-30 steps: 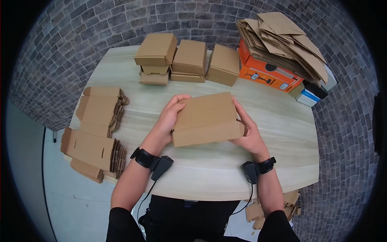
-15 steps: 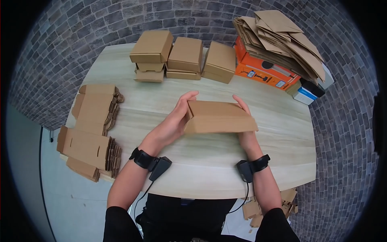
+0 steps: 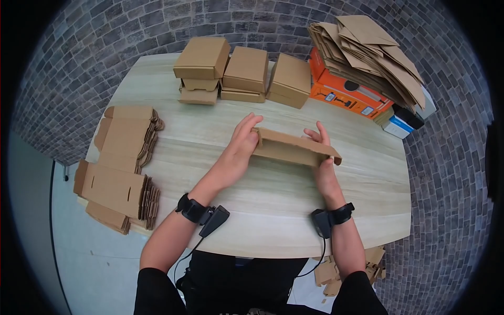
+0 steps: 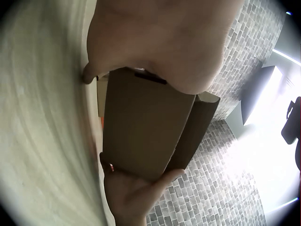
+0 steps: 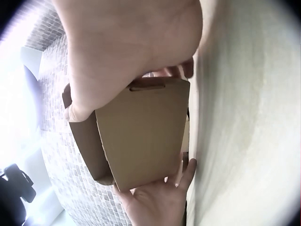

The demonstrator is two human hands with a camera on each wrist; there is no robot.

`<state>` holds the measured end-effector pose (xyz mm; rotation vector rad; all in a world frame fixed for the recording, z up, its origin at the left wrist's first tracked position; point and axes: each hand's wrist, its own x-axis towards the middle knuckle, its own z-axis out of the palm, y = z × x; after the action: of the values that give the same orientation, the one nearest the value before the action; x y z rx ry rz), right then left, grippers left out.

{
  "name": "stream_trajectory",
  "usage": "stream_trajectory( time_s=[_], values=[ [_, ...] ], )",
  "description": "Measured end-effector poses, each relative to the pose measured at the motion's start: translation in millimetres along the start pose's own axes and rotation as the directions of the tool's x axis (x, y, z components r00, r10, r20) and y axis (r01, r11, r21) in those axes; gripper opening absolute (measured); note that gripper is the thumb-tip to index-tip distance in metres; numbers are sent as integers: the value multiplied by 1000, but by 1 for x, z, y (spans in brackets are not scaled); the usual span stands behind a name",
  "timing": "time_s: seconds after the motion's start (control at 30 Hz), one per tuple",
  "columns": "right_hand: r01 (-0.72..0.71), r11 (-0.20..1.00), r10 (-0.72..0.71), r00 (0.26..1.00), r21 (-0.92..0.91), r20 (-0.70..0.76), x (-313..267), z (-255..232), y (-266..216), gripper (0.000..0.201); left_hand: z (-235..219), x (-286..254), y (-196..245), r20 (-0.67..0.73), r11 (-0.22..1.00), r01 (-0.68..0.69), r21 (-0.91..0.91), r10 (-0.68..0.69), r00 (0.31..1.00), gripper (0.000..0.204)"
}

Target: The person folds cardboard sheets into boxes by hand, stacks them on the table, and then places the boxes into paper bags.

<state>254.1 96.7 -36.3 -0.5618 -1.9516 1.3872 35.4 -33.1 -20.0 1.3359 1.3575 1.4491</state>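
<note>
A brown cardboard box [image 3: 287, 152] is held up over the table between both hands, tilted so that a long, narrow side faces me. My left hand [image 3: 237, 157] grips its left end, thumb near the corner. At the opposite end my right hand [image 3: 326, 181] holds on, with the thumb by the corner of a folded lid flap [image 3: 332, 151] and other fingers raised behind. In the left wrist view a broad panel [image 4: 143, 125] of the box spans the two hands, the lid flap [image 4: 192, 134] standing out along one edge. A slot [image 5: 148, 87] shows near the right palm.
Folded boxes [image 3: 249, 68] stand in a row at the back of the table [image 3: 262, 220]. Flat cardboard blanks [image 3: 113, 186] are stacked at left. An orange box [image 3: 346, 97] under brown paper bags [image 3: 373, 50] stands back right. More cardboard [image 3: 328, 273] lies on the floor.
The box has tipped from showing its broad top to showing its narrow side, and moved slightly right. Both hands turned with it and stayed at its ends.
</note>
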Motion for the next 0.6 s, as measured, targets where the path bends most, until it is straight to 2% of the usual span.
stream_trajectory(
  time_s=[0.03, 0.07, 0.1, 0.17, 0.2, 0.27, 0.4, 0.53, 0.57, 0.6],
  values=[
    [10, 1000, -10, 999, -5, -38, 1, 3, -2, 116, 3, 0, 3, -60, 988, -90, 129, 98, 993, 72],
    [19, 1000, -20, 997, -11, -75, 1, 5, -3, 115, 6, 0, 4, -61, 988, -89, 128, 98, 993, 72],
    [17, 1000, -18, 997, -13, -74, 1, 6, -4, 115, 8, -1, 6, -24, 992, -99, 73, 101, 995, 71],
    [-31, 999, 35, 980, 24, -196, -2, 7, -7, 110, 9, -3, 11, 11, 994, -106, 15, 105, 994, 70],
    [-33, 999, 36, 980, 23, -195, -1, 8, -10, 110, 8, -4, 15, 50, 993, -114, -25, 115, 992, 70],
    [64, 995, -84, 948, -76, -308, 3, 10, -17, 105, 10, -5, 16, 91, 990, -121, -67, 127, 988, 70],
    [98, 995, -97, 952, -11, -289, 3, 1, 0, 102, 14, -4, 11, 112, 991, -111, -78, 119, 987, 69],
    [89, 991, -65, 970, 95, -235, 3, 3, -11, 97, 9, -1, 6, 112, 997, -65, -44, 69, 991, 71],
    [90, 992, -67, 972, 93, -224, 3, 4, -12, 89, 10, -1, 4, 112, 997, -64, -42, 68, 991, 71],
    [90, 992, -69, 974, 90, -214, 4, 4, -13, 82, 11, 0, 2, 92, 994, -105, 41, 101, 991, 72]
  ],
)
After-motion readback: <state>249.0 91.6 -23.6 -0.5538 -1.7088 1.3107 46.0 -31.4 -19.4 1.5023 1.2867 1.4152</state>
